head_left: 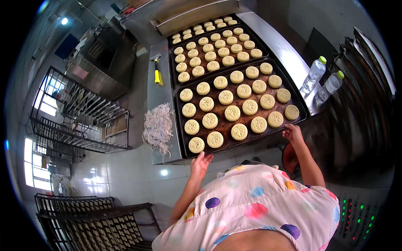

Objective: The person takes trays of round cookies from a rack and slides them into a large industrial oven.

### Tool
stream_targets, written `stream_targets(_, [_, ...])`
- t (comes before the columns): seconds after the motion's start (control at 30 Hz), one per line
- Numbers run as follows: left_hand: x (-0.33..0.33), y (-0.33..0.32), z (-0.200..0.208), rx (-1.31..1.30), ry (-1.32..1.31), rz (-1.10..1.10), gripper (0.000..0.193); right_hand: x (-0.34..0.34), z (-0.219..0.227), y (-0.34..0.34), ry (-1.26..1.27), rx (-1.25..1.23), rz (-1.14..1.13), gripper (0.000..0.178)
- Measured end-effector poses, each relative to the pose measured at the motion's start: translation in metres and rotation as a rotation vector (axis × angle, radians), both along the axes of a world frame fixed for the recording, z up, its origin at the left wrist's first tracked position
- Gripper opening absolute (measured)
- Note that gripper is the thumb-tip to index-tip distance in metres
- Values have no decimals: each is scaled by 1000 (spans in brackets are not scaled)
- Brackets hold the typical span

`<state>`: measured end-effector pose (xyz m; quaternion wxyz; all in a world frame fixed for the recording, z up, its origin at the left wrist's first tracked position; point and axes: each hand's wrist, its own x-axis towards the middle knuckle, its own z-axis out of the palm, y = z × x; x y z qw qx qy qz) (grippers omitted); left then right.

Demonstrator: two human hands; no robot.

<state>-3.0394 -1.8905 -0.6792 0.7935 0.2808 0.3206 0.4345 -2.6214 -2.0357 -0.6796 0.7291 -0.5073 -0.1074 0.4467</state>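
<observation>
A dark baking tray [181, 125] lies nearest me, holding rows of round pale mooncakes [232, 113] with a stamped top. At its near left corner my left hand [200, 165] has its fingers at the rim. My right hand [294, 134] grips the near right corner with curled fingers. Beyond that tray, a second baking tray [264, 46] carries more of the same mooncakes. A further row of trays continues toward a metal oven [197, 16] at the far end.
On the metal table's left side [153, 90] lie a scraper with a yellow handle [157, 75] and a frayed string bundle [158, 127]. Two bottles with green caps [314, 75] stand at right, beside stacked dark trays [364, 79]. Metal racks [79, 121] stand on the left floor.
</observation>
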Motion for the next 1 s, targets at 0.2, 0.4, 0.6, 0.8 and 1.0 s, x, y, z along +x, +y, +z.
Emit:
stream_targets(0.2, [9,9,-2,15,-21,-6,15,8,-2,11,17,-9,-38,11])
stream_targets(0.4, [9,20,-4,10,-35,-22,14,10,-4,16,14,7,-1,13])
stream_targets(0.6, [9,24,-1,21,-12,-38,17,7,-8,18,67,63,50,15])
stream_targets(0.8, [17,20,0,40,32,-24,18,3,-14,13,18,138,20,24])
stream_targets(1.0, [32,4,-17,79,12,50,27,-27,-20,17,80,224,51,41])
